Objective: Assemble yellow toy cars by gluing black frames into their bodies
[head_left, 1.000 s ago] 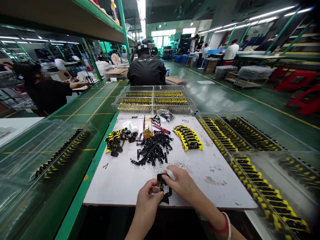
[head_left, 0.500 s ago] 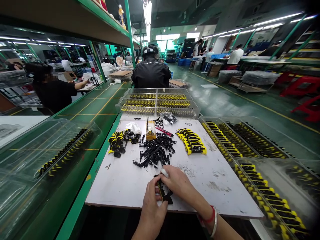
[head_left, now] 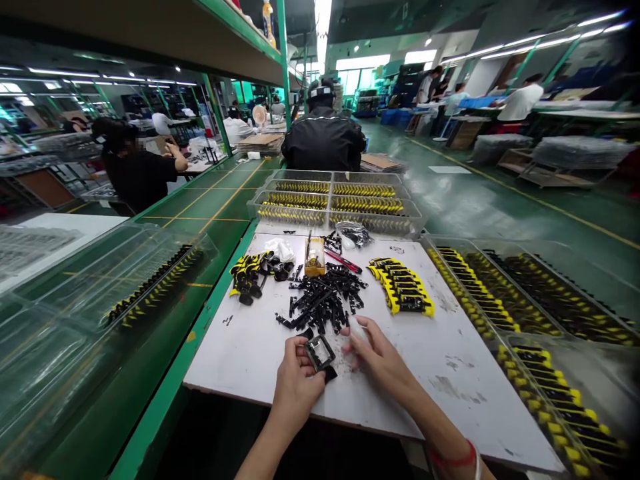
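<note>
Near the front of the white board, my left hand (head_left: 296, 373) is closed on a black plastic part (head_left: 320, 352) with a squarish frame and a pale, shiny middle. Dark flaps stick out on either side of that frame. To its right, my right hand (head_left: 373, 350) is apart from the part, its fingers bent around a small white object (head_left: 357, 330) that is blurred and partly covered. Just beyond both hands spreads a loose pile of small black plastic pieces (head_left: 325, 297).
Yellow-and-black parts (head_left: 403, 287) stand in a row on the right; more (head_left: 250, 273) lie left beside a white cloth (head_left: 280, 250). A small yellow box (head_left: 315, 260) and a red pen-like tool (head_left: 343, 261) sit behind the pile. Clear trays (head_left: 340, 220) surround the board. A person (head_left: 323, 137) sits ahead.
My right hand has drawn away to the right from the black part with the white object. My left hand has turned the part so its frame faces up. The view has shifted left.
</note>
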Available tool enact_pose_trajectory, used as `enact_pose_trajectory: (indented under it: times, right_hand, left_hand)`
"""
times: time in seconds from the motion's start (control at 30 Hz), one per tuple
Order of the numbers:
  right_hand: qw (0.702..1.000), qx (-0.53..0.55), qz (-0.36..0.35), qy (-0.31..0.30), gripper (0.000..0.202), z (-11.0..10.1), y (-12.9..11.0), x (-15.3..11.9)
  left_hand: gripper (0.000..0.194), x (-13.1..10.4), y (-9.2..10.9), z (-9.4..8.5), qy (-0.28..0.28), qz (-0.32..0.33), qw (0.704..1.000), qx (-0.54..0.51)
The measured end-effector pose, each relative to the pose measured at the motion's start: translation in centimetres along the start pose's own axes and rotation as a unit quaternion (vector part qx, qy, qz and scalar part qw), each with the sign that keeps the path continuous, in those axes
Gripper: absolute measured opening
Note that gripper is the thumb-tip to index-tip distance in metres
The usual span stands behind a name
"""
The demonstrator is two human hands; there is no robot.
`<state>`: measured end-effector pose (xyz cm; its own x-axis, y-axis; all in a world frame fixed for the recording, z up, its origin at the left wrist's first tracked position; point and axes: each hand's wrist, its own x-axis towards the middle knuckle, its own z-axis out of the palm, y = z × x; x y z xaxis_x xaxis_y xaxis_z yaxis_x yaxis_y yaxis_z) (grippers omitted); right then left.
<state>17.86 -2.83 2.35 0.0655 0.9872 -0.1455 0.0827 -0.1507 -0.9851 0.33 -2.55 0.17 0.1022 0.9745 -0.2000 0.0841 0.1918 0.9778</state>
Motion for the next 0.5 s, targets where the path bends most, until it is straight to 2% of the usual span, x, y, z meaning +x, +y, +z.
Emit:
enact_pose_trajectory:
  times: [0.13,0.2,0.27,0.33,0.5]
  right_hand:
    - [0.999,-0.024,-0.036,0.025,0.045,-0.6,0.8,-1.0]
    - [0.992,-0.074,-0.072,0.076,0.04,-0.5,0.8,-1.4]
    - [0.971,-0.137,-0.14,0.14,0.031,-0.3,0.6,-1.4]
    - [0.941,-0.19,-0.218,0.176,0.025,0.0,0.5,-1.3]
    - [0.882,-0.272,-0.347,0.169,0.01,0.9,0.7,-1.0]
  left_hand:
    - [0.051,0.2,-0.1,0.4,0.013,0.002,0.999,0.032]
    - [0.052,0.2,0.0,0.5,0.025,0.0,0.998,0.06]
    - [0.052,0.1,0.2,0.6,0.033,-0.001,0.996,0.08]
    - [0.052,0.0,0.4,0.7,0.032,-0.004,0.995,0.09]
    - [0.052,-0.1,0.8,0.7,0.023,-0.013,0.995,0.099]
